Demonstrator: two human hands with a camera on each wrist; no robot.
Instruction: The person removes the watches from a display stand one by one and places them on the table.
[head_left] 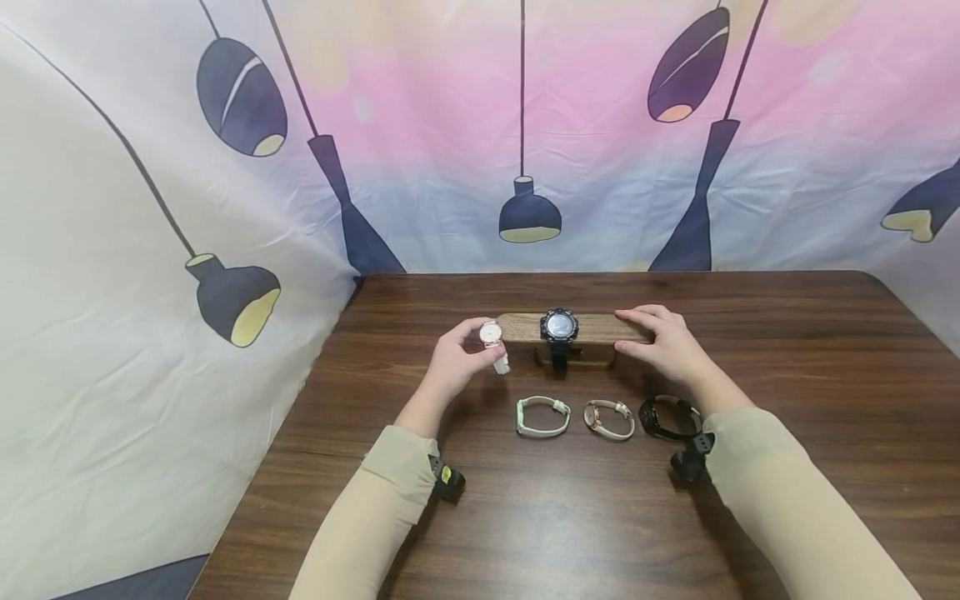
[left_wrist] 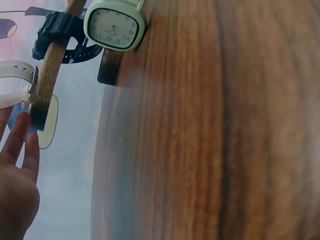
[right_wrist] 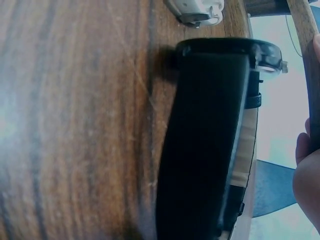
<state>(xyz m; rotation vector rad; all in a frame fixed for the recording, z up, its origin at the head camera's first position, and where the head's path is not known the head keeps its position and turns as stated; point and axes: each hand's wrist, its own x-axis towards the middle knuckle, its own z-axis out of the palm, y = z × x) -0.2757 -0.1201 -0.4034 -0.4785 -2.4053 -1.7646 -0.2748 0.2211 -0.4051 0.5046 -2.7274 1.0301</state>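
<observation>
Our left hand (head_left: 453,354) pinches a round-faced white-strapped watch (head_left: 491,333) at one end of a brown wooden bar stand (head_left: 597,328) (whether its strap loops round, we can't tell). Our right hand (head_left: 666,343) grips the opposite end, probably to steady it. Between both hands' fingers hangs a chunky black round watch (head_left: 559,325); nearer us than those fingers, a mint-green square-faced watch (left_wrist: 114,29) rests on the brown wooden table (head_left: 570,525).

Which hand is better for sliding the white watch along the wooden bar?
Probably the left hand: it holds the white watch at one end of the wooden bar. The right hand grips the bar's other end.
</observation>
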